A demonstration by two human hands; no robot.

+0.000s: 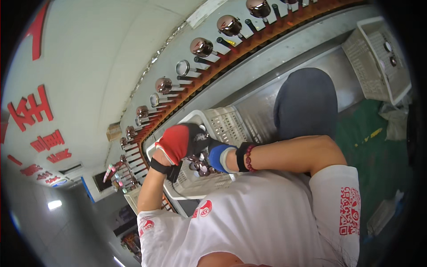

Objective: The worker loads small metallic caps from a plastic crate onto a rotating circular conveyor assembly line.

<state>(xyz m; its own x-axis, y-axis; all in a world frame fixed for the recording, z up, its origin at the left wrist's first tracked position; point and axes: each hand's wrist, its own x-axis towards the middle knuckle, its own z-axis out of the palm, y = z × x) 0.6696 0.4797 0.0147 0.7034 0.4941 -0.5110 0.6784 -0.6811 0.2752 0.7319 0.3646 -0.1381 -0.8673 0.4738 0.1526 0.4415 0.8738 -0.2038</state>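
Both my hands are gloved and close together over a pale plastic crate (195, 189) in front of me. My left hand (187, 140), in a red glove with a dark finger part, bends inward with its fingers curled down; what it grips is hidden. From the right, my right hand (218, 153), in a blue and dark glove, reaches in against the left one, its fingers mostly covered. Right under them, several shiny dark-brown metal pieces (202, 168) with round pale faces lie in the crate.
A curved conveyor (209, 71) runs along the far side, its upright rods carrying shiny rounded metal cups (202, 46). Beside my hands is a perforated pale crate wall (229, 124). Another crate (378, 66) with a few round pieces stands at far right. My dark-clad knee (307, 102) juts between.
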